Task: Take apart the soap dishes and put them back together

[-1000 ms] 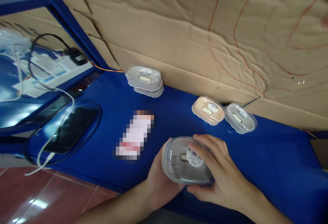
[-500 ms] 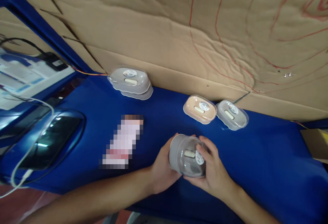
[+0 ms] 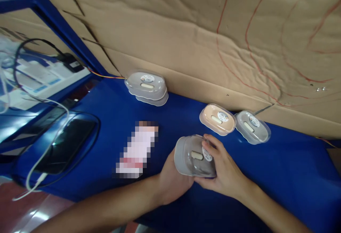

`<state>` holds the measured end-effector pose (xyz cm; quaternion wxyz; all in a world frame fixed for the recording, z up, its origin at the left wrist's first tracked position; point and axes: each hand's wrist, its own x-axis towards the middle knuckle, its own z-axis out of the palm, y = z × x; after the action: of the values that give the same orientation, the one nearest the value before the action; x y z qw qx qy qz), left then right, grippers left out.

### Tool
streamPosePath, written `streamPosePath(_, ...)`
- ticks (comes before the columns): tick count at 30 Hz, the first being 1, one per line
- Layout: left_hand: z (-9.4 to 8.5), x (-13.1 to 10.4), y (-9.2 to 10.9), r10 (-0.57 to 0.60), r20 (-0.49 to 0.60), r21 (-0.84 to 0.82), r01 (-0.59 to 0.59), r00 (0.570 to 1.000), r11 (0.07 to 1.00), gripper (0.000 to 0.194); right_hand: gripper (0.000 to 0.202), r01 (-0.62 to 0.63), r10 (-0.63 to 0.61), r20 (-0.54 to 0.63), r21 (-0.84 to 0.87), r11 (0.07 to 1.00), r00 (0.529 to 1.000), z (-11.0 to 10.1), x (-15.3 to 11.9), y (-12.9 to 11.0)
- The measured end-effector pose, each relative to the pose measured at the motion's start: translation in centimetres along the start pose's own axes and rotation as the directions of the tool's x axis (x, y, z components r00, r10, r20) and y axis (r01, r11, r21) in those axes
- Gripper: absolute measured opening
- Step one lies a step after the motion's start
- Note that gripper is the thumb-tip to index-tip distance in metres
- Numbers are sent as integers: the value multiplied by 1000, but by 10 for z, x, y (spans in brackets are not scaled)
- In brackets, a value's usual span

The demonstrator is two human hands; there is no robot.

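A grey soap box (image 3: 183,158) with a see-through lid is held up over the blue table, tilted. A round white label and a cream oblong piece show on its lid. My left hand (image 3: 174,181) is closed round its left end and underside, with most fingers hidden behind it. My right hand (image 3: 222,165) grips the lid end from the right, fingers over the top by the label and thumb below. Beyond the hands lie a peach soap box (image 3: 213,118) and another grey soap box (image 3: 249,128), side by side and lidded.
Stacked grey soap boxes (image 3: 146,85) stand at the back left against the cardboard wall (image 3: 160,30). A blurred-out oblong (image 3: 138,147) lies left of my hands. Farther left are a black phone-like device (image 3: 68,144), a white cable (image 3: 49,151) and a black adapter (image 3: 70,62).
The view has swung left, so the table things appear farther right. Both hands still hold the grey soap box, which has turned slightly between them.
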<state>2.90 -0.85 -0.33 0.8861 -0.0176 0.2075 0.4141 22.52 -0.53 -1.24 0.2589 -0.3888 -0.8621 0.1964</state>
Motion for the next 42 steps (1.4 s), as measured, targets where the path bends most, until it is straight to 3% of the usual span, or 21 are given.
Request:
streamPosePath(11,-4,5,1,-17,67,110,10,998,994,50,101,-61,66,-29,139,988,997,4,-8,8)
streamPosePath(16,0,2,4,-42,52,312,24,998,950,59,90,-86,87,4,258,962,996,-18,-10,12)
streamPosePath(19,4,-3,11,101,18,440,-99,995,893,49,86,-133,131,33,406,904,991,-40,-9,13)
streamPosePath(21,6,-5,17,278,54,517,-265,959,814,52,84,-181,158,89,490,853,983,-54,-7,14)
streamPosePath(23,7,-7,22,427,171,619,-434,888,655,75,82,-222,153,177,488,844,972,-65,-4,15)
streamPosePath(25,9,-8,26,453,328,712,-532,829,459,85,80,-232,128,254,438,868,959,-72,-2,17)
streamPosePath(27,9,-6,29,363,421,778,-537,831,327,73,79,-212,98,284,407,888,954,-73,0,20)
streamPosePath(29,6,-2,30,281,446,816,-515,850,263,55,82,-176,65,287,381,908,956,-72,1,22)
streamPosePath(31,-1,3,30,311,457,828,-526,833,193,44,94,-143,49,272,337,930,961,-72,0,21)
streamPosePath(34,-13,10,31,421,476,841,-540,773,41,46,106,-153,75,242,322,934,967,-71,-2,19)
streamPosePath(42,-32,23,26,462,518,848,-501,719,-171,42,55,-231,174,176,395,889,969,-46,-1,25)
